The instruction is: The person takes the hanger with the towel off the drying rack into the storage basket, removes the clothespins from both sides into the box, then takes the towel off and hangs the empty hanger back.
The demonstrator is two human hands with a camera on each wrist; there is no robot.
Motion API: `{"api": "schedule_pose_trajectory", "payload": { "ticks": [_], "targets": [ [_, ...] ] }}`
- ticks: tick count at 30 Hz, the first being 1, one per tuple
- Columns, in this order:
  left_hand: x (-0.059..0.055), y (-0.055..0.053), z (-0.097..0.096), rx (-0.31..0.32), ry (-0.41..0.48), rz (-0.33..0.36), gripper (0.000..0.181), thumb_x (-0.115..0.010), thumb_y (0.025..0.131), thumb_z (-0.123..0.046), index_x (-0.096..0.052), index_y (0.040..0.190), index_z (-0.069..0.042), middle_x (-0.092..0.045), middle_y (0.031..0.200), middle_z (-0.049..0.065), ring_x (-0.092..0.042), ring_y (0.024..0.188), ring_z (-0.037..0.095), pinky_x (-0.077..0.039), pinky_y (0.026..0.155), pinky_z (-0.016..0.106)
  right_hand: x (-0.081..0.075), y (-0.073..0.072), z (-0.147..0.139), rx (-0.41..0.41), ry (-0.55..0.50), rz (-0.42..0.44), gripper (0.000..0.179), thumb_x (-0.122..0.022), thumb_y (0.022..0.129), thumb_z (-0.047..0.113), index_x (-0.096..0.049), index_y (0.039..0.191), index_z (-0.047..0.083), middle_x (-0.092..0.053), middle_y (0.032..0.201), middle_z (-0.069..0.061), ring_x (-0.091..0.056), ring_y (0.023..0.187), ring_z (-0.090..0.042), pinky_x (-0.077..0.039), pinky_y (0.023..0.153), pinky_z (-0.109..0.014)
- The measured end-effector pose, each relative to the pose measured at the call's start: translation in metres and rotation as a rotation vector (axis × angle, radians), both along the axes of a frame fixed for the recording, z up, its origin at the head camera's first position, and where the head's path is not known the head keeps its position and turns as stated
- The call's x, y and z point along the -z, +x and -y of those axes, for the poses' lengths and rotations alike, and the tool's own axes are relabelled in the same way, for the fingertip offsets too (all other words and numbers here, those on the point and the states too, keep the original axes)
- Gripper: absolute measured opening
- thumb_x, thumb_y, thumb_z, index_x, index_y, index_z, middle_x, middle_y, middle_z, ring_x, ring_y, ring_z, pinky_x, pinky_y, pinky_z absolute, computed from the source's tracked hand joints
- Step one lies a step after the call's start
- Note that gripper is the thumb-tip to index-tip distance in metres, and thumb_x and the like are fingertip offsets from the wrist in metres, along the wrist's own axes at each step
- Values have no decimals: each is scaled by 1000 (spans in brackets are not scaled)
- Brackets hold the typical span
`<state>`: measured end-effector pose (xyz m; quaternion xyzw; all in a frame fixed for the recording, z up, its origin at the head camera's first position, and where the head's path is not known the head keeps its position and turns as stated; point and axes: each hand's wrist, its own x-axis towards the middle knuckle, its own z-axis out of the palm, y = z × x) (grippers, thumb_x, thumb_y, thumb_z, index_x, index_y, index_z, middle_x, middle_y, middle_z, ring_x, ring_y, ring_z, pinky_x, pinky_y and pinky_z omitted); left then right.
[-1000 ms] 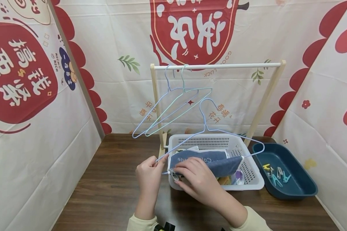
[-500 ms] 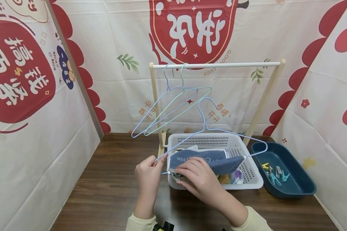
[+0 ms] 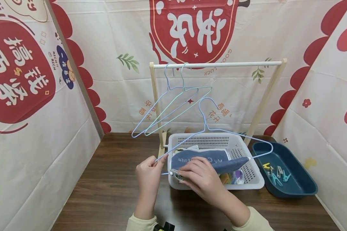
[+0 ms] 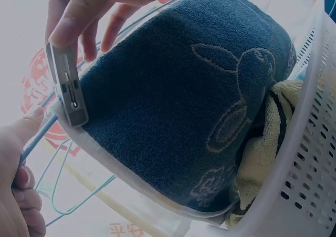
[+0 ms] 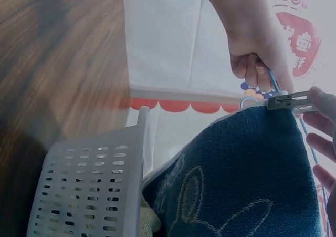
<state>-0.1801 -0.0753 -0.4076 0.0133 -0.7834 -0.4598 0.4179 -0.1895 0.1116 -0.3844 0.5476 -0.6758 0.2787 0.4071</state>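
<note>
My left hand (image 3: pixel 149 173) grips a blue wire hanger (image 3: pixel 188 138) near its left corner. A dark blue towel (image 4: pixel 157 90) with a pale embroidered pattern lies over the hanger's bottom bar and hangs down at the basket. Between the thumb and fingers of my right hand (image 3: pixel 203 176) is a grey clothespin (image 4: pixel 68 84). Its jaws sit over the towel's pale-edged corner beside the bar, close to my left hand, as the right wrist view also shows. The towel's far end reaches the bar's right part, where a small white piece (image 3: pixel 249 158) shows.
A white perforated basket (image 3: pixel 258 183) with more cloths stands under the towel. To its right, a dark teal tub (image 3: pixel 303 179) holds several clothespins (image 3: pixel 274 179). Behind, two hangers (image 3: pixel 159 118) hang at the left of a rack's white rail (image 3: pixel 219 65).
The hanger's right corner has moved to the right, and the towel with it. My right hand and the clothespin have shifted slightly right. My left hand has stayed nearly still.
</note>
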Motion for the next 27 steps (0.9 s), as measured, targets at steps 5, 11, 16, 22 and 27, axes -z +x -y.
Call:
{"api": "schedule_pose_trajectory", "payload": {
  "ticks": [5, 11, 16, 22, 27],
  "targets": [
    [0, 0, -1, 6, 23, 2, 59, -86, 75, -24, -34, 49, -15, -23, 50, -14, -23, 44, 3, -16, 39, 22, -1, 0, -3, -15, -13, -20, 20, -62, 97, 20, -73, 96, 3, -70, 93, -5, -65, 84, -21, -45, 87, -44],
    [1, 0, -1, 6, 46, 8, 59, -87, 75, -23, -34, 49, -14, -23, 50, -14, -23, 45, 3, -16, 39, 22, -4, 0, -4, -33, -21, -38, 18, -64, 96, 18, -73, 92, 3, -70, 89, -4, -65, 81, -20, -47, 84, -43],
    [2, -1, 0, 9, 52, -14, 61, -87, 75, -22, -32, 49, -14, -22, 50, -14, -22, 45, 3, -16, 39, 22, -9, 3, -5, -53, -45, -76, 17, -65, 95, 16, -73, 88, 3, -70, 87, -5, -65, 78, -20, -48, 80, -43],
    [2, 0, 4, -32, 51, -20, 62, -87, 73, -19, -31, 48, -14, -21, 50, -14, -20, 45, 3, -15, 39, 23, -16, 3, -10, -72, -100, -113, 18, -65, 95, 13, -73, 85, 1, -71, 85, -8, -65, 76, -23, -47, 76, -43],
    [1, 1, 7, -40, 67, -15, 61, -88, 72, -19, -33, 48, -13, -21, 50, -13, -21, 45, 5, -16, 39, 23, -19, 2, -18, -63, -131, -130, 19, -65, 95, 13, -73, 82, 0, -71, 85, -10, -64, 74, -25, -46, 75, -45]
  ]
}}
